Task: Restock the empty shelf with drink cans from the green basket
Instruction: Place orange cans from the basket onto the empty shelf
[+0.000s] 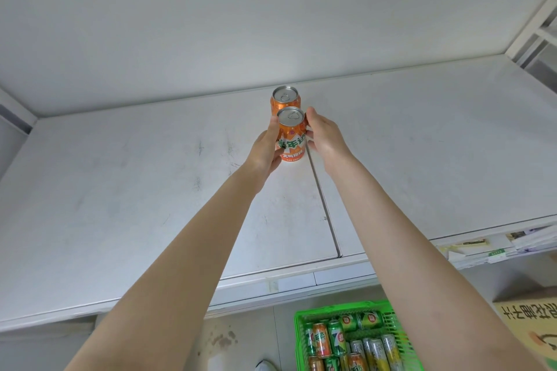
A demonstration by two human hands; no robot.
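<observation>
**Entry: front orange can, being seated in a row on the shelf**

Item: front orange can, upright, pull-tab top showing, directly in front of the rear orange can and touching it or very nearly so. Its base appears to meet the white shelf, though whether it is fully set down cannot be told.

Holders: left hand grips the can's left side, thumb up along the wall, fingers curled low around it. Right hand cups the right side, fingertips wrapped towards the rear orange can. Both arms are stretched long and upward, converging on the can from below.

Handling note: likely best to keep the can vertical, press it flat to the shelf, square it in line with the rear orange can, then let go with both hands together and draw them straight back. A sideways pull risks tipping either can.

Stock remaining: green basket, on the floor well below and nearer than the rear orange can, holding many mixed cans. The task seems to be at an early stage.
</observation>
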